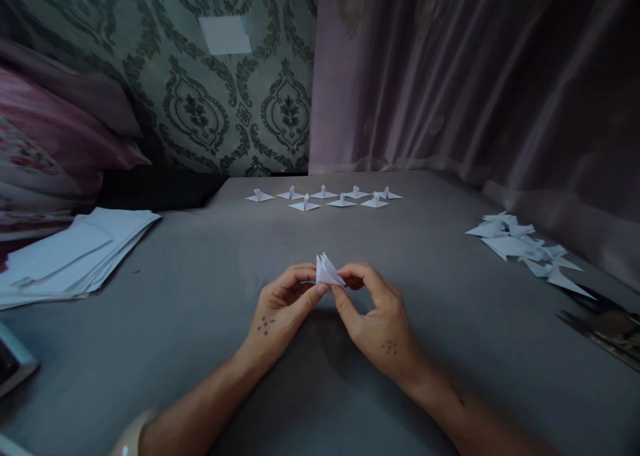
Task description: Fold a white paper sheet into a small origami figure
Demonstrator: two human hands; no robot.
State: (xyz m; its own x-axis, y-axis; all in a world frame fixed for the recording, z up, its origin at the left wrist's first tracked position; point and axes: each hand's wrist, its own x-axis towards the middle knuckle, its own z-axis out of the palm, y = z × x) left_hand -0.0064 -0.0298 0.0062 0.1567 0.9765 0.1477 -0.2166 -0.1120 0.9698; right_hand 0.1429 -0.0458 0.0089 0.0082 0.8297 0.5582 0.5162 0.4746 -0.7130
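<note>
Between my two hands is a small folded white paper piece (328, 272), pointed at the top and held a little above the grey surface (240, 349). My left hand (285, 299) pinches its lower left side with thumb and fingers. On its right side, my right hand (375, 306) grips the lower corner the same way. Both thumbs meet near its bottom edge. Further back, several white origami pieces (305, 204) with flat wings and an upright middle stand in two rows. The fingertips behind the paper are partly hidden.
A stack of white paper sheets (75, 249) lies at the left. A heap of folded white paper pieces (520, 243) sits at the right, near a dark object (605, 326). Behind are a patterned wall (240, 109), a pink curtain (360, 76) and pink bedding (60, 123).
</note>
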